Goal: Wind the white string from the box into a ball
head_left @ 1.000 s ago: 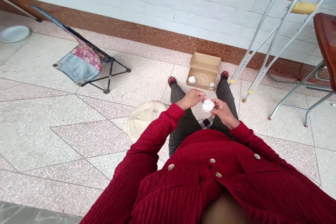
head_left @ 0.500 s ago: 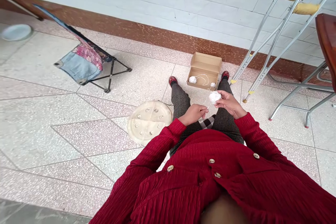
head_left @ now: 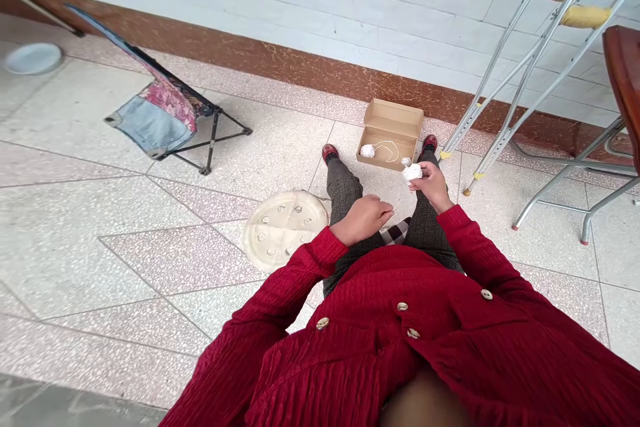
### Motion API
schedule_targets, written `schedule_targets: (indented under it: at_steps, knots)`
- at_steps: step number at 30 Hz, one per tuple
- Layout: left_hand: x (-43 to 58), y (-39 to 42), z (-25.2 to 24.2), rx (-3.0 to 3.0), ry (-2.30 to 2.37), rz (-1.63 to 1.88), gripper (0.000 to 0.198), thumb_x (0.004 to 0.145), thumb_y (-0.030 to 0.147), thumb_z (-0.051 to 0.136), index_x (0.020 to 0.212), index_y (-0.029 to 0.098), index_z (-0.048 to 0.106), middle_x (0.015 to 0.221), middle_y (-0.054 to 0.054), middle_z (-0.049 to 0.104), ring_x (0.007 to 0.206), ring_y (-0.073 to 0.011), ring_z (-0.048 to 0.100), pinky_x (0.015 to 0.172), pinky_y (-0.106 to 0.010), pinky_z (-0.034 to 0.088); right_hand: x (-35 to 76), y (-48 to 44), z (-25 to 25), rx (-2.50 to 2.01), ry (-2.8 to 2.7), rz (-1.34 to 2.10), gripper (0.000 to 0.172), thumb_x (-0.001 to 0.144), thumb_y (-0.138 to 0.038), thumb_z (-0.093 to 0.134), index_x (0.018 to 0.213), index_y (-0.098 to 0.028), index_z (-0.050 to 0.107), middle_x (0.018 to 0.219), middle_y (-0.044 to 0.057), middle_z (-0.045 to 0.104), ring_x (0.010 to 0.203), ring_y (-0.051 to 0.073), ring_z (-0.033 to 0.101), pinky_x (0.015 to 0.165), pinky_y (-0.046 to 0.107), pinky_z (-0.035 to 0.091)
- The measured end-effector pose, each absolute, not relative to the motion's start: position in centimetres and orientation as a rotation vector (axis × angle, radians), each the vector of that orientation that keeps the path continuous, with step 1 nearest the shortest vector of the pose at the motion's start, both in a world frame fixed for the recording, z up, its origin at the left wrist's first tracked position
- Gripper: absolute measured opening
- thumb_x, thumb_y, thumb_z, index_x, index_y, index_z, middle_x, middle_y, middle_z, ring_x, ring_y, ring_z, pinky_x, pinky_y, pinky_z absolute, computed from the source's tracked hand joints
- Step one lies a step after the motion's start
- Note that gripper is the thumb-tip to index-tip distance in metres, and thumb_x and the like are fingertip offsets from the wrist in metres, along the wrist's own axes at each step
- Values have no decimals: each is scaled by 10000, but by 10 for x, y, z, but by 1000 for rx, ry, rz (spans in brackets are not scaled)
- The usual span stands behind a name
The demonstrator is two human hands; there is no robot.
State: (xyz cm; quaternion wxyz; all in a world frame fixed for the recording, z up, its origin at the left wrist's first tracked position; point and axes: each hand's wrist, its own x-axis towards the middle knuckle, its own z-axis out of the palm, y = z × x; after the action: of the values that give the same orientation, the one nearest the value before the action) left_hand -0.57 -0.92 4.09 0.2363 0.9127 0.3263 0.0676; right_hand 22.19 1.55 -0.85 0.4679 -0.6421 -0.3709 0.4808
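My right hand [head_left: 433,187] grips a ball of white yarn [head_left: 413,173] between thumb and fingers, above my right knee. To its left, my left hand [head_left: 364,219] is closed in a pinch over my lap, with a thin strand of yarn faintly showing at the fingertips. Between my feet stands an open cardboard box [head_left: 393,119]. Inside it lie a white yarn ball [head_left: 367,151] on the left, a smaller ball [head_left: 406,161] on the right and a loose loop of yarn between them. The held ball partly overlaps the box's near right corner from my viewpoint.
A round cream disc with holes [head_left: 270,210] is on the floor by my left leg. Further left stand a folding chair [head_left: 150,123] and a pale basin [head_left: 33,59]. Metal crutches [head_left: 520,80] lean at the right, beside a brown chair [head_left: 623,80]. A tiled wall [head_left: 300,7] runs behind.
My right hand has turned and shifted slightly forward with the yarn ball. My left hand has moved a little left and down, its back turned more upward.
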Motion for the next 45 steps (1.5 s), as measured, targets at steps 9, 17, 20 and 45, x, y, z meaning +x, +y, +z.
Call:
schedule_targets:
  at_steps: [9,17,20,45]
  knots:
    - [10,44,57,2569,826,437,313,995,228,478,802,161,715,717,-38,674,737,-170,605,984,-365,442,177,-42,-9,-1347,-1117,1421,424,591,-184,749,979,-229,582,974,-31,566,625,93,616,515,259,593]
    - [22,47,23,1786,793,507,294,927,266,524,715,130,675,613,24,598,600,-107,507,594,-213,362,183,-53,28,-1231,-861,1480,441,631,-260,842,1004,-235,607,1021,-10,598,737,123,634,580,269,619]
    - [25,33,12,1668,859,495,223,858,161,533,706,127,693,608,22,641,591,-104,532,619,-206,386,184,-49,30,-1255,-834,1446,451,629,-261,842,1003,-224,594,1007,-5,618,673,114,640,567,279,616]
    - [2,33,45,2496,804,237,264,951,263,562,763,188,729,695,-37,699,708,-176,613,839,-309,420,188,-47,-26,-1480,-1316,1290,409,594,-150,654,981,-237,555,968,-19,587,699,120,591,539,243,544]
